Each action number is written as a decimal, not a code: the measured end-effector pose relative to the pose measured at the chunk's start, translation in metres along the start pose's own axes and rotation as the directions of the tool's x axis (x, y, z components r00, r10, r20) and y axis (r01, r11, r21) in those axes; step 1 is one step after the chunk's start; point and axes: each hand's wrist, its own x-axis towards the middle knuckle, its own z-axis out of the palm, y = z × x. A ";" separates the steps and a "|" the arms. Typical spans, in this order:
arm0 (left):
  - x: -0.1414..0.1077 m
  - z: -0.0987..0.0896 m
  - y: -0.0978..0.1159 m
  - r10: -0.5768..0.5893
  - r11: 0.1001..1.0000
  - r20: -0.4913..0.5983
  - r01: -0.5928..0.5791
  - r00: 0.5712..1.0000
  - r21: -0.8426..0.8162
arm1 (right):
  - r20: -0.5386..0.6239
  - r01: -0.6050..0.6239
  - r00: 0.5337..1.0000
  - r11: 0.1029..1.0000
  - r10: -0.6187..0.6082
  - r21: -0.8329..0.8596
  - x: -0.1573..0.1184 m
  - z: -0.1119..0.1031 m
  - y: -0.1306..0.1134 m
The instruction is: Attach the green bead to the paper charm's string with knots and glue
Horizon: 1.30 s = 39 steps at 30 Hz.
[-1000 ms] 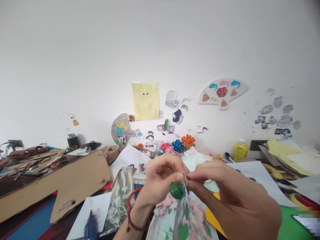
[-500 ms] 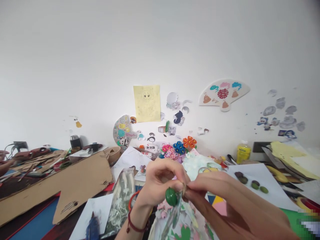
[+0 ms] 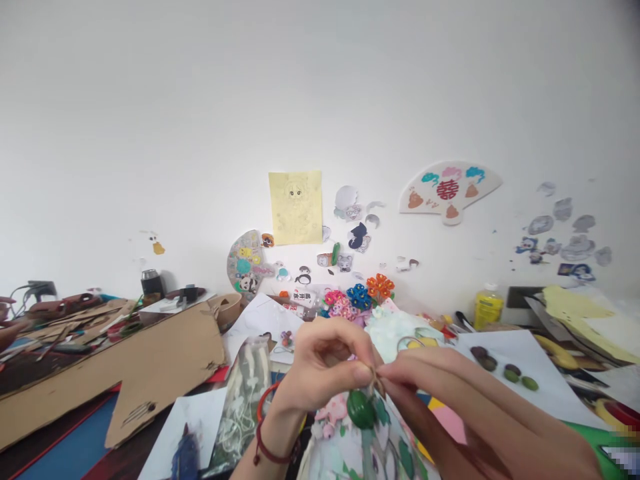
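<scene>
Left hand [image 3: 325, 360]: thumb and forefinger pressed together, pinching a short length of tan twine [image 3: 374, 379]. Green bead [image 3: 361, 409] hangs just under the pinch, slightly nearer the left hand, its long axis tilted down rightward. Right hand [image 3: 480, 420]: fingertips closed on the twine from the right. Beyond them, dark green ovals [image 3: 511, 373] on white paper [image 3: 480, 341].

"What carries everything?"

"We see a dark table [image 3: 93, 463] (mostly buried)."

"And on it?"

"We count a cardboard sheet [image 3: 150, 353] at nine o'clock, white paper [image 3: 555, 380] at three, and a yellow bottle [image 3: 489, 310] at two."
</scene>
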 end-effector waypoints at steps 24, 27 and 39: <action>0.000 -0.004 0.021 -0.089 0.959 0.016 0.082 0.996 0.272 | 0.298 0.426 0.885 0.881 -0.358 -0.207 -0.020 -0.024 0.036; 0.001 -0.004 0.025 -0.114 0.953 0.015 0.105 0.993 0.284 | 0.155 0.321 0.944 0.920 -0.292 -0.222 -0.012 -0.015 0.030; 0.003 -0.005 0.026 -0.165 0.966 0.030 0.156 0.986 0.207 | 0.143 0.134 0.981 0.991 -0.134 0.007 -0.006 0.001 0.034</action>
